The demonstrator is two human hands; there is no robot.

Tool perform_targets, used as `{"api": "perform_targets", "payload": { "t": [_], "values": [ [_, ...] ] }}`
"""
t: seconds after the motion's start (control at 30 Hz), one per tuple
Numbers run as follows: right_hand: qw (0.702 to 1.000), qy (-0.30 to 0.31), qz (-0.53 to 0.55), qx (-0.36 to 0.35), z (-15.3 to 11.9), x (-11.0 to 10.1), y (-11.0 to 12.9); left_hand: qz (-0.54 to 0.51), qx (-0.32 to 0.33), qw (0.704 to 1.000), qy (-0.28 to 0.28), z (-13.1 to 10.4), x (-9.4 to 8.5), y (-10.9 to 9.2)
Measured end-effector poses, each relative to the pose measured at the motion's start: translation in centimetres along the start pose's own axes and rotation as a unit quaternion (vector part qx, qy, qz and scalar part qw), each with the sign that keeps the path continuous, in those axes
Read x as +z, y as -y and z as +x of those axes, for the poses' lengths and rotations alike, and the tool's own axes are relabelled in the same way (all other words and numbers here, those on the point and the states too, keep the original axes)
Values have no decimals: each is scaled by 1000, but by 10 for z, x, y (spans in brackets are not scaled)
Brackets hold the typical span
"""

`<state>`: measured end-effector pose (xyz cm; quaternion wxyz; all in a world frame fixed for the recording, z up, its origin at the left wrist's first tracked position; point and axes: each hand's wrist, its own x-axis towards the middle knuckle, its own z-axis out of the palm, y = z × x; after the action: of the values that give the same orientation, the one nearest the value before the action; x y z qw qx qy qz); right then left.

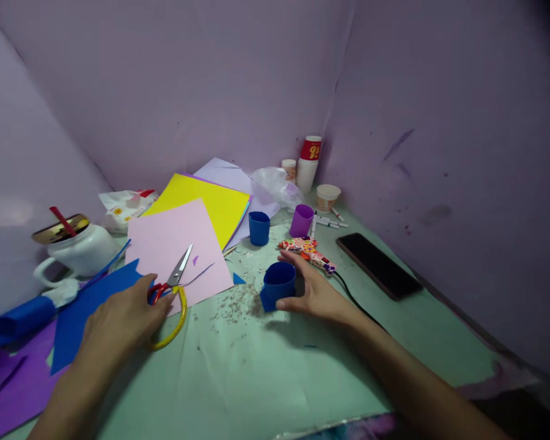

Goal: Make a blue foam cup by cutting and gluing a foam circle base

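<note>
My left hand (126, 315) is closed on scissors (179, 267) with one red and one yellow handle loop; their tips point away over a pink sheet (165, 232). In my right hand (314, 290) is a small blue paper cup (279, 281), thumb at its near side and fingers behind it. A blue flap of paper sticks out at the cup's lower left. Behind it stand another blue paper cup (259, 228) and a purple one (301, 221). Beyond my right hand lies a patterned glue gun (309, 252) with a black cord.
A phone (378, 264) lies at the right. Stacked paper cups (308, 165), a bowl-like cup (327, 198) and markers (330, 222) are at the back. Yellow sheets (206, 198) lie behind the pink one. At left are blue paper (91, 311), purple paper (22, 391) and a white mug (85, 249).
</note>
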<state>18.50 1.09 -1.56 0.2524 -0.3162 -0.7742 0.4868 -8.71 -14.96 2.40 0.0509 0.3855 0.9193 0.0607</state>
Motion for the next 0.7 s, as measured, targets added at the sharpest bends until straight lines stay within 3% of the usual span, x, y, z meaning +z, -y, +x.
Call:
{"api": "perform_targets", "payload": {
  "t": [0.1, 0.2, 0.3, 0.37, 0.43, 0.53, 0.63, 0.7],
  "values": [
    [988, -132, -72, 31, -8, 19, 9, 48, -45, 998, 22, -10, -7, -9],
    [973, -190, -124, 49, -10, 40, 15, 4, -33, 997, -65, -19, -2, -18],
    [972, -202, -114, 25, -6, 45, 13, -97, 51, 982, -155, -29, 12, -27],
    [981, -183, -59, 17, -3, 39, 9, -176, 133, 964, -150, -35, 21, -33],
    [992, -121, 31, 18, -3, 28, 5, -241, 195, 945, -103, -41, 28, -41],
    [989, -5, 148, 16, -5, 15, 2, -308, 218, 926, -7, -48, 37, -57],
    [985, 37, 171, -1, -6, 13, 1, -351, 232, 904, 72, -53, 48, -72],
    [984, 59, 164, -32, -6, 16, 0, -353, 261, 894, 86, -54, 56, -80]
  ]
}}
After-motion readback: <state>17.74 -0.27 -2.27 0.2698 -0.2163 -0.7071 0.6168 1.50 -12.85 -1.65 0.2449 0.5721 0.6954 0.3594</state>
